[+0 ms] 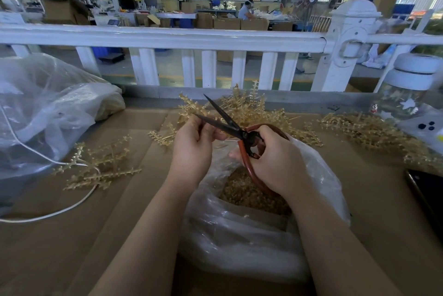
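Observation:
My right hand [275, 161] grips the red-brown handles of a pair of dark scissors [225, 118], whose blades stand apart and point up and left. My left hand [194, 144] has its fingers curled round a thin golden plastic sprig, mostly hidden in the fist, right beside the lower blade. Both hands hover over an open clear plastic bag [239, 235] holding several small golden cut pieces [249, 195]. A pile of golden plastic branches [249, 108] lies just behind the hands.
More golden branches lie at the left [100, 166] and at the right [374, 132] on the cardboard-covered table [72, 247]. A big clear bag [43, 108] and a white cable [60, 211] sit left. A jar with a white lid [414, 94] and a dark phone [426, 190] are right. A white railing [167, 39] runs behind.

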`<state>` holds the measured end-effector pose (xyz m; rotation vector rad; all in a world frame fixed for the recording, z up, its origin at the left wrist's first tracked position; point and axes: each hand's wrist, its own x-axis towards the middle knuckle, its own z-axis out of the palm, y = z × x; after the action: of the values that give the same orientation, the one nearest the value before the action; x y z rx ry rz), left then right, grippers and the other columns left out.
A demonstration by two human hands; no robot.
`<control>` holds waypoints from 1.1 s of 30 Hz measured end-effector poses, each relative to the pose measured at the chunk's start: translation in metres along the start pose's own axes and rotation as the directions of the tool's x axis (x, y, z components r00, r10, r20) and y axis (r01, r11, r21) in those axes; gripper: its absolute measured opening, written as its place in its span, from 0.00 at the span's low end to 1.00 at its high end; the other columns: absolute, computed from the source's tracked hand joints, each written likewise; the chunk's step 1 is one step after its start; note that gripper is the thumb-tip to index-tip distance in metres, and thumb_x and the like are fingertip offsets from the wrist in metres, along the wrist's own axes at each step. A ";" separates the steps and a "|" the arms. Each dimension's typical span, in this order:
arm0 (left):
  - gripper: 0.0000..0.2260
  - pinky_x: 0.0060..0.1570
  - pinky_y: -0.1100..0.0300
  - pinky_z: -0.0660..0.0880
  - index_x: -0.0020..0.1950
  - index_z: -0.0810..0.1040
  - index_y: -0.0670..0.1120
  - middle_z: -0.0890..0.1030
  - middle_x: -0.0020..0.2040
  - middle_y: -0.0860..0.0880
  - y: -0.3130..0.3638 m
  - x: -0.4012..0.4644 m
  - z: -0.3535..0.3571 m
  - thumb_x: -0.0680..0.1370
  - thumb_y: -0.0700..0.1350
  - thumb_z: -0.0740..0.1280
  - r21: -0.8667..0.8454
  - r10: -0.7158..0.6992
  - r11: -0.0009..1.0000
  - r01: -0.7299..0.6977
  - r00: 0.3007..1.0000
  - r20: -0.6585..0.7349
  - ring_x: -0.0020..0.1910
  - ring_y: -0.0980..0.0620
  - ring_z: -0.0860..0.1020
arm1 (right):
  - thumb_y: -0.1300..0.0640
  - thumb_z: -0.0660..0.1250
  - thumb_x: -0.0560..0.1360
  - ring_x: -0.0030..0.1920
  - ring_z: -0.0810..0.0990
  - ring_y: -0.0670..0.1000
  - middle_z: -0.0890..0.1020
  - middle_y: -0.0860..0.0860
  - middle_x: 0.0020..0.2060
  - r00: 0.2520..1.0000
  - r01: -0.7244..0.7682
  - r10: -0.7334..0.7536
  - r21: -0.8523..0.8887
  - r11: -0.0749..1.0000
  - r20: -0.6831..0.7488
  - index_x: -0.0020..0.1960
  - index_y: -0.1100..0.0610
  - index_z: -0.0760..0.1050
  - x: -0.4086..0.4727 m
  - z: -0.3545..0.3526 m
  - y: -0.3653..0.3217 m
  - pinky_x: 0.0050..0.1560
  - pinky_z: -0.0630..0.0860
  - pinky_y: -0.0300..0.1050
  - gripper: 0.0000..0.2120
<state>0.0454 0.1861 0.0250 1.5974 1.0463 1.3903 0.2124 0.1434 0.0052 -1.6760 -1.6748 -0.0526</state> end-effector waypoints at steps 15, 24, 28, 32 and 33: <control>0.10 0.56 0.46 0.77 0.49 0.78 0.50 0.84 0.40 0.49 0.006 0.000 -0.004 0.83 0.38 0.59 0.035 0.022 0.999 -0.023 1.000 0.017 0.44 0.51 0.82 | 0.21 0.63 0.64 0.36 0.75 0.40 0.76 0.35 0.35 0.999 -0.039 0.039 -0.056 0.998 -0.007 0.52 0.43 0.79 0.000 -0.002 -0.004 0.35 0.69 0.29 0.31; 0.08 0.57 0.42 0.76 0.51 0.79 0.44 0.85 0.40 0.52 0.005 0.002 -0.007 0.83 0.39 0.60 0.030 0.004 1.000 -0.004 1.000 0.027 0.46 0.49 0.83 | 0.20 0.60 0.63 0.34 0.73 0.37 0.76 0.36 0.34 0.999 -0.042 0.042 -0.068 0.997 -0.002 0.49 0.46 0.79 0.001 -0.003 -0.004 0.33 0.68 0.30 0.33; 0.07 0.59 0.41 0.76 0.50 0.79 0.40 0.84 0.38 0.52 0.005 0.004 -0.010 0.82 0.38 0.61 0.003 -0.007 1.000 0.007 1.000 0.030 0.45 0.49 0.83 | 0.21 0.61 0.64 0.34 0.74 0.39 0.76 0.35 0.34 0.999 -0.047 0.046 -0.063 0.997 -0.009 0.49 0.46 0.80 0.001 -0.004 -0.005 0.34 0.69 0.31 0.32; 0.07 0.55 0.50 0.79 0.49 0.80 0.41 0.85 0.37 0.52 0.005 0.005 -0.011 0.81 0.36 0.62 0.008 -0.007 1.000 0.007 1.000 0.030 0.42 0.52 0.84 | 0.22 0.62 0.66 0.32 0.69 0.34 0.73 0.34 0.33 0.999 -0.028 0.026 -0.114 0.993 -0.018 0.51 0.45 0.79 0.001 -0.005 -0.007 0.32 0.64 0.29 0.30; 0.08 0.52 0.55 0.79 0.48 0.80 0.44 0.85 0.37 0.52 0.005 0.004 -0.010 0.81 0.35 0.62 0.026 -0.003 1.000 0.002 0.999 0.033 0.41 0.54 0.84 | 0.22 0.62 0.66 0.32 0.67 0.33 0.71 0.34 0.32 0.999 -0.024 0.021 -0.129 0.991 -0.026 0.50 0.45 0.78 0.001 -0.006 -0.007 0.32 0.63 0.29 0.29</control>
<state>0.0360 0.1882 0.0328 1.6315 1.0504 1.3492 0.2091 0.1402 0.0132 -1.7825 -1.6641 -0.1736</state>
